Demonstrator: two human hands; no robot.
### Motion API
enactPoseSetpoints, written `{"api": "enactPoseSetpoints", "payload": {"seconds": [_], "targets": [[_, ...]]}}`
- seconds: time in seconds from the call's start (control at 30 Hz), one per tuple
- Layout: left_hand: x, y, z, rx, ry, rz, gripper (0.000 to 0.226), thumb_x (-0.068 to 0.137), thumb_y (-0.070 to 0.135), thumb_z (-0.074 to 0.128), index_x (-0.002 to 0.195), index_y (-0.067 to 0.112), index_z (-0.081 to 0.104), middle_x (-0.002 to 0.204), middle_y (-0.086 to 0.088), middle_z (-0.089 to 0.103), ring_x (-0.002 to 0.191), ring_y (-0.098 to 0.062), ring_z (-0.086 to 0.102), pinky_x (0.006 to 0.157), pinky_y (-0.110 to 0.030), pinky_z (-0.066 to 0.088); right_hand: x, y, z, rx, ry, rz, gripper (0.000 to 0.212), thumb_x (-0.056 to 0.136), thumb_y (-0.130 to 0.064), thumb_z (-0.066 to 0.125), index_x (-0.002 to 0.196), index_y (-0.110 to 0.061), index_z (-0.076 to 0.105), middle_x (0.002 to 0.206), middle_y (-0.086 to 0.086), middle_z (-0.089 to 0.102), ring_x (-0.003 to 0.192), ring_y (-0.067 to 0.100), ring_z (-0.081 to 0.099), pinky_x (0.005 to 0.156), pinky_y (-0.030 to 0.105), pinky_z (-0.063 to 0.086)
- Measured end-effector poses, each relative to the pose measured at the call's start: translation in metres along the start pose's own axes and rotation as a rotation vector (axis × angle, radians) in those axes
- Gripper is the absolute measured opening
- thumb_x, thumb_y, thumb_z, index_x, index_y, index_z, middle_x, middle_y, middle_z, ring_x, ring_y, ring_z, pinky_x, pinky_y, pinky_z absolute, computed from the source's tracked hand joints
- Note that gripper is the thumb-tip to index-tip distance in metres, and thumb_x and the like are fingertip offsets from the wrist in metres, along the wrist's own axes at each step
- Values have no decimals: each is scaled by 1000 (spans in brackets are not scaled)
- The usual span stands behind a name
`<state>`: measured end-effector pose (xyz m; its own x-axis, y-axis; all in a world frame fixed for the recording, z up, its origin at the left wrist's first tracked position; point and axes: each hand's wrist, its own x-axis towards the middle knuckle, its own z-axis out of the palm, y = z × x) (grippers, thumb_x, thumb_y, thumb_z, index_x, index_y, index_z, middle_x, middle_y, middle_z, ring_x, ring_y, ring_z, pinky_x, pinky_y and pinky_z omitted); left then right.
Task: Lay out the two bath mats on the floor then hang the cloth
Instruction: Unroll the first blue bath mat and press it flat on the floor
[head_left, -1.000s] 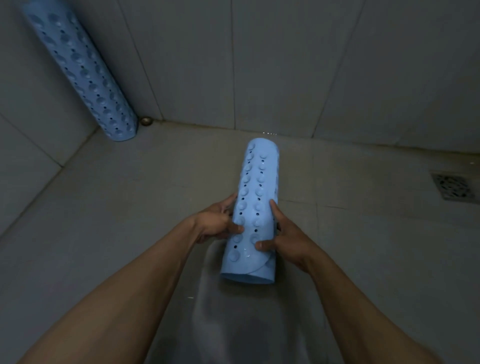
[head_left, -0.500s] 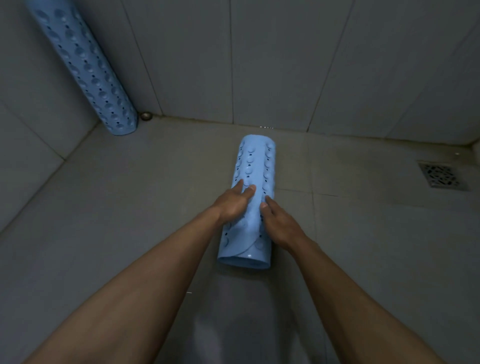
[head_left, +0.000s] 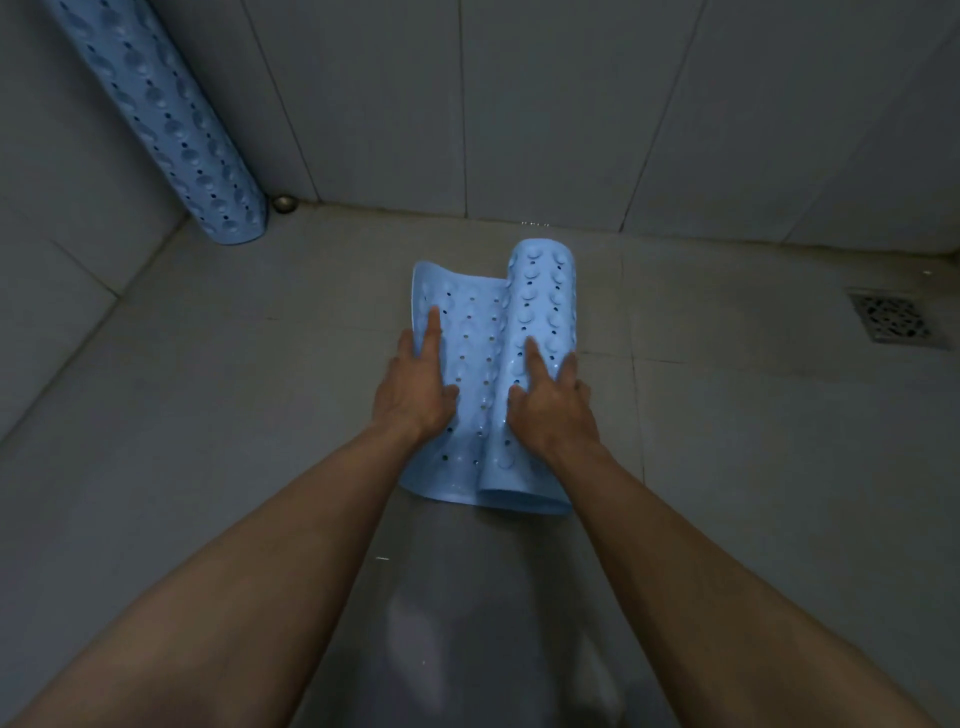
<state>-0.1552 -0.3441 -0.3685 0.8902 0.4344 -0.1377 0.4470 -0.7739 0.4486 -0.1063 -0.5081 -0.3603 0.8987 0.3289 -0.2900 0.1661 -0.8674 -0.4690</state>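
Bath mat (head_left: 480, 364), pale blue and dotted with suction cups and drain holes, lies half unrolled on the tiled floor (head_left: 208, 415); left grip (head_left: 415, 384) presses its flat flap with straight fingers, right grip (head_left: 550, 400) rests flat-fingered on the rolled part

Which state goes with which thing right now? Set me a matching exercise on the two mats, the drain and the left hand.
Things:
1. near mat
2. far mat
3. drain
4. left hand

States:
A. set in the floor, at right
B. fully rolled, standing tilted at far left
C. partly unrolled, roll on its right side
D. fingers straight, pressing the flat part down

Pairs: 1-C, 2-B, 3-A, 4-D
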Motion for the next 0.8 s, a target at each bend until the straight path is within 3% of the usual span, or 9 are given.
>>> {"api": "enactPoseSetpoints", "payload": {"seconds": [0.07, 0.17, 0.27, 0.37, 0.47, 0.6, 0.8], "targets": [[-4, -2, 1, 181, -94, -6, 86, 95, 43, 58, 158, 30, 2, 164, -17, -9, 141, -42, 29, 110, -52, 36, 1, -2, 6, -87, -5, -69, 68, 99, -30, 42, 157, -37, 8, 162, 18, -17, 148, 47, 1, 120, 55, 10], [-5, -9, 8, 481, -197, -60, 74, 97, 59, 41, 157, 26, 14, 160, -16, -29, 149, -43, -2, 116, -62, 12, 0, -4, 10, -144, -9, -103, 67, 98, -27, 43, 157, -34, 13, 163, 17, -18, 148, 48, -6, 120, 59, 5], [-5, -13, 13, 661, -273, -80, 75, 97, 67, 20, 159, 25, 9, 164, -14, -17, 147, -43, -22, 109, -72, -9, -1, -5, 10, -122, 11, -100, 62, 101, -44, 37, 157, -31, 14, 163, 17, -17, 148, 47, -7, 119, 61, 5], [-4, -17, 23, 490, -331, -94, 76, 98, 66, 16, 158, 24, -6, 165, -14, -10, 149, -39, -19, 114, -69, -9, 0, -5, 12, -136, -1, -80, 81, 92, -57, 55, 155, -29, 11, 161, 20, -21, 147, 49, -10, 119, 62, 5], [0, -13, 33, 204, -386, -137, 73, 96, 70, 19, 153, 43, -18, 163, -9, -24, 149, -38, -18, 118, -64, -3, 1, -4, 12, -128, 12, -83, 90, 85, -47, 69, 152, -28, 12, 160, 20, -21, 147, 49, -9, 118, 63, 8], [4, -3, 46, 213, -415, -230, 77, 89, 80, 13, 149, 47, -23, 158, -9, -35, 144, -41, -30, 113, -69, -12, 4, -5, 8, -63, -1, -103, 86, 87, -39, 67, 153, -32, 11, 160, 17, -22, 147, 48, -10, 118, 63, 9], [15, -9, 52, 266, -373, -242, 90, 84, 85, 19, 149, 42, -27, 157, -10, -37, 143, -41, -32, 111, -70, -14, 13, 5, 9, -33, 22, -125, 88, 86, -47, 66, 156, -34, 14, 161, 16, -22, 147, 46, -8, 118, 61, 13]]}}
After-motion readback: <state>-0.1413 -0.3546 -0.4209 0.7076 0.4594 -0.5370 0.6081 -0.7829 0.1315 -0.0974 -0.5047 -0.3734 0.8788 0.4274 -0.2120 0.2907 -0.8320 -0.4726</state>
